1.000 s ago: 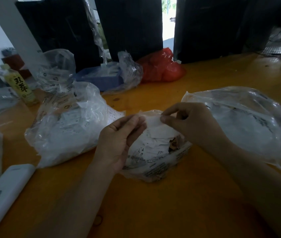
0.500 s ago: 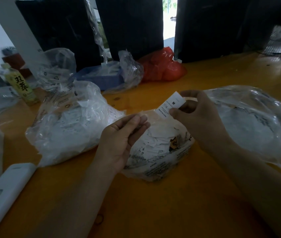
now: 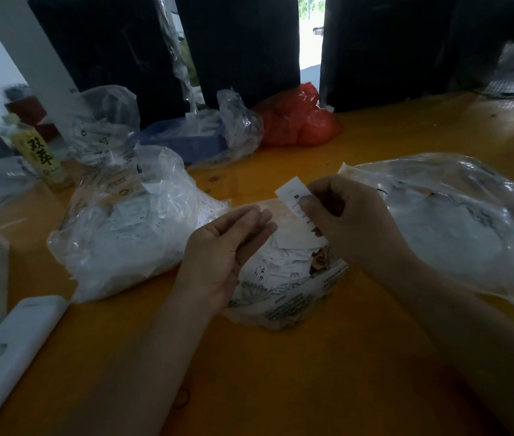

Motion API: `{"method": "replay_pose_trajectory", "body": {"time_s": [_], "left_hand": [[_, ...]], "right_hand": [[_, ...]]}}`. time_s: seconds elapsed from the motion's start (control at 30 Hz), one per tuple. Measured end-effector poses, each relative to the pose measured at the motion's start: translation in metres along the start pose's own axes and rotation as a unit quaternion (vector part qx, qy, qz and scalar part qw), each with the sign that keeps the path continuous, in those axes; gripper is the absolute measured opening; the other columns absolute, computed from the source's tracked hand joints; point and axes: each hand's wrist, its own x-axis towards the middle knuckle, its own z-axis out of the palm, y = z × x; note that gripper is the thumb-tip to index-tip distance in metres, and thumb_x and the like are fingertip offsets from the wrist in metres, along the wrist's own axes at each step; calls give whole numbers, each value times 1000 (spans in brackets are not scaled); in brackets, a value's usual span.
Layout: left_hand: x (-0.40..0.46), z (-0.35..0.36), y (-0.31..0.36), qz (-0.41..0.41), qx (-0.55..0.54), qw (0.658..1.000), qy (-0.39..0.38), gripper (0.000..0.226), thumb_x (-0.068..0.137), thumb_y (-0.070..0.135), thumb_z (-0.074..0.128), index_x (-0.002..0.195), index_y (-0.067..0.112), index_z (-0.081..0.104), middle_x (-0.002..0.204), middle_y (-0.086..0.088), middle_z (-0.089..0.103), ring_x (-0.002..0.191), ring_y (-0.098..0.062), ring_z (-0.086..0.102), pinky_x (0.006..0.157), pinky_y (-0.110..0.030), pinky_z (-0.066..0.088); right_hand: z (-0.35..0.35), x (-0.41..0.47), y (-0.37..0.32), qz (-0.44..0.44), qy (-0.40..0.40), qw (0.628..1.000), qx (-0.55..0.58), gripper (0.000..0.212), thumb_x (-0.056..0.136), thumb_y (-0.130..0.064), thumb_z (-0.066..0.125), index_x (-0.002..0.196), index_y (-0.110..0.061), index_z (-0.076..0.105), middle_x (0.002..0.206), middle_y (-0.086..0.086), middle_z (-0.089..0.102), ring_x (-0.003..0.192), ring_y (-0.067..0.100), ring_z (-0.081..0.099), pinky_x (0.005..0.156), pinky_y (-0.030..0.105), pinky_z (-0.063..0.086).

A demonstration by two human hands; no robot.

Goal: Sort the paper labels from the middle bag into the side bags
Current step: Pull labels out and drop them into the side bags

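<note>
The right hand (image 3: 348, 221) pinches 1 paper label (image 3: 293, 196) between thumb and curled fingers, holding it just above the open mouth of the middle bag (image 3: 284, 278). The left hand (image 3: 227, 243) sits at that bag's left edge with fingers nearly straight; it may be steadying the plastic, though the dim view leaves its contact unclear. Sorting looks partly done: the left side bag (image 3: 117, 228) is bulging with white labels, the right side bag (image 3: 456, 225) holds a flatter layer, and the middle bag still carries a loose heap. Judging by that heap, many picks remain, and the label in hand has yet to reach either of the 2 side bags on the yellow table (image 3: 280, 372).
</note>
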Motion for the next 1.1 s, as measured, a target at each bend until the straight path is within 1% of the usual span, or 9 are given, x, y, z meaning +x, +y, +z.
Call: {"method": "replay_pose_trajectory", "body": {"time_s": [0.17,0.33,0.43,0.53,0.63,0.77,0.87,1.0,1.1], "left_hand": [[1,1,0,12,-4,1000,10,35,81,10,76,112,-6,73,106,-22,79,100,-26,79,82,-27,63],[0,-1,0,18,18,1000,3,35,81,13,77,111,-4,74,108,-21,78,103,-27,78,82,-27,63],[-1,0,-1,30,42,999,1,35,80,16,78,111,-1,76,107,-19,79,102,-27,78,83,-26,62],[-4,2,0,69,112,991,5,27,78,24,80,101,12,82,103,-14,81,100,-24,79,81,-24,62],[-7,1,0,122,216,969,0,11,85,26,81,95,25,84,97,-5,82,95,-19,80,76,-22,62],[-10,2,0,149,294,944,-3,11,92,23,79,101,29,81,95,5,82,90,-14,79,66,-24,63],[-11,3,0,140,295,945,-4,11,90,26,80,100,29,81,95,7,82,90,-13,79,62,-25,63],[-10,4,1,100,229,968,5,10,85,28,81,95,30,84,98,0,82,90,-19,80,63,-22,62],[-6,3,3,64,155,985,26,18,75,29,83,93,25,85,99,-6,82,88,-18,80,66,-20,61]], "right_hand": [[1,-2,-1,-42,-11,998,-47,4,96,-30,62,94,-31,65,82,-13,67,75,7,64,61,23,52],[1,-2,0,-59,-25,995,-74,2,96,-28,63,96,-30,65,81,-17,63,78,0,60,64,10,47],[2,-3,2,-68,-40,994,-81,5,97,-26,64,94,-30,63,76,-20,59,72,-7,57,62,4,41],[1,-1,3,-80,-60,990,-101,7,97,-22,65,101,-25,70,84,-20,62,78,-5,59,66,8,44],[2,1,4,-88,-89,983,-135,16,97,-22,64,110,-23,73,99,-8,67,87,6,61,75,21,51],[3,0,5,-66,-91,987,-118,26,95,-35,67,120,-38,66,95,-24,61,89,-6,61,70,7,44],[4,-1,4,-43,-73,993,-76,30,89,-39,72,118,-43,63,93,-22,62,87,-8,60,66,7,45],[5,0,3,-4,-42,999,6,36,86,-44,74,119,-36,62,92,-13,69,81,0,67,70,21,56],[2,2,3,34,-58,996,53,20,88,-39,74,105,-32,67,84,-7,73,74,7,72,70,27,59]]}}
